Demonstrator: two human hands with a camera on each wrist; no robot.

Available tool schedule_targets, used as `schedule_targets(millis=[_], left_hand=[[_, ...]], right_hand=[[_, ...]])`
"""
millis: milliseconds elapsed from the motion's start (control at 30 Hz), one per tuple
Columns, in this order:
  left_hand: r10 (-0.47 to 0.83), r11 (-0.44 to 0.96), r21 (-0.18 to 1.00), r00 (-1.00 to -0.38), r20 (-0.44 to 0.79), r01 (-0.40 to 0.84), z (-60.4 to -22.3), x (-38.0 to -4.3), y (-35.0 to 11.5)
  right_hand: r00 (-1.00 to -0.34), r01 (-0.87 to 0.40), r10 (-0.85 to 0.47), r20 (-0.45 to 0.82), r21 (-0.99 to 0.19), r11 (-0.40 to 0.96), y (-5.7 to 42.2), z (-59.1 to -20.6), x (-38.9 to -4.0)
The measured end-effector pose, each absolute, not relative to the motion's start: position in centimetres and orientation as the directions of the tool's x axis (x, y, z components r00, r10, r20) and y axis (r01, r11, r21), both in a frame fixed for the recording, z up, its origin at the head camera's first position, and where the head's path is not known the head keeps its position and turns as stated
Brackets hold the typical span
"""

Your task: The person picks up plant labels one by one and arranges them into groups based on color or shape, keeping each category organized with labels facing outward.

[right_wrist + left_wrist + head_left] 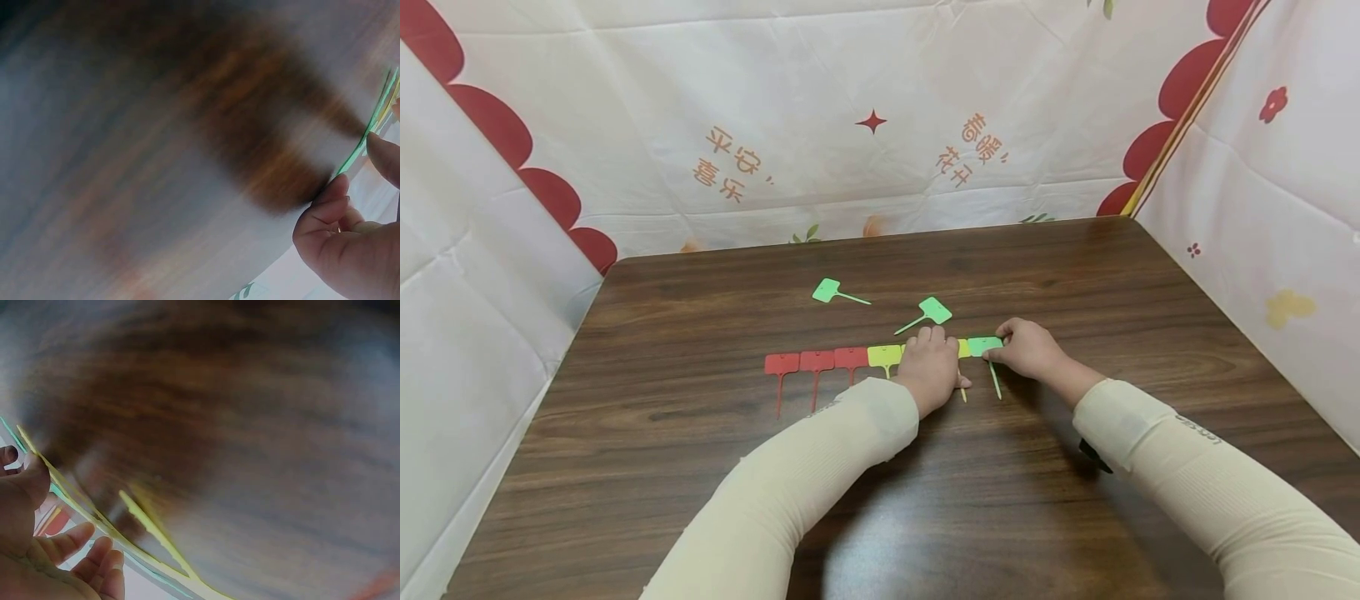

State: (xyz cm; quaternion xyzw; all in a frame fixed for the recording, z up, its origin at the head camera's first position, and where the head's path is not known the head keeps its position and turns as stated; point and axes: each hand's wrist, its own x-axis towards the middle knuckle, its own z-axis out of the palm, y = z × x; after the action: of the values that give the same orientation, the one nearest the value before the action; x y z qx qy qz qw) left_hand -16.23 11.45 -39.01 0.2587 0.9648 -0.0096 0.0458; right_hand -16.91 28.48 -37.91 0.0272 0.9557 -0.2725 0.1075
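Observation:
Flat T-shaped plant labels lie edge to edge in a row on the table. From the left come three red labels, then yellow labels, partly hidden by my left hand, which rests over them with its fingers spread along the row. At the right end is a green label, its stem towards me. My right hand pinches this label's right side between thumb and forefinger. In the right wrist view, the thumb and forefinger are at the green edge.
Two loose green labels lie behind the row, one to the left and one nearer. The brown wood table meets a white printed cloth at the back and sides.

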Motion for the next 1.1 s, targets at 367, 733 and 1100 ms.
schedule_targets(millis=[367,733,1100], left_hand=[[0.508,0.861,0.03,-0.857,-0.084,0.508,-39.0,-16.2,11.5],[0.51,0.859,0.019,-0.851,-0.125,0.512,-38.6,-16.2,11.4],[0.541,0.84,0.074,-0.84,-0.044,0.538,-38.0,-16.0,10.6]], right_hand=[[-0.98,0.117,0.005,-0.2,-0.549,0.828,28.9,-37.6,-16.5],[-0.986,0.117,0.025,-0.163,-0.584,0.803,29.6,-36.8,-16.3],[-0.991,0.112,0.041,-0.126,-0.633,0.766,29.9,-36.0,-16.0]])
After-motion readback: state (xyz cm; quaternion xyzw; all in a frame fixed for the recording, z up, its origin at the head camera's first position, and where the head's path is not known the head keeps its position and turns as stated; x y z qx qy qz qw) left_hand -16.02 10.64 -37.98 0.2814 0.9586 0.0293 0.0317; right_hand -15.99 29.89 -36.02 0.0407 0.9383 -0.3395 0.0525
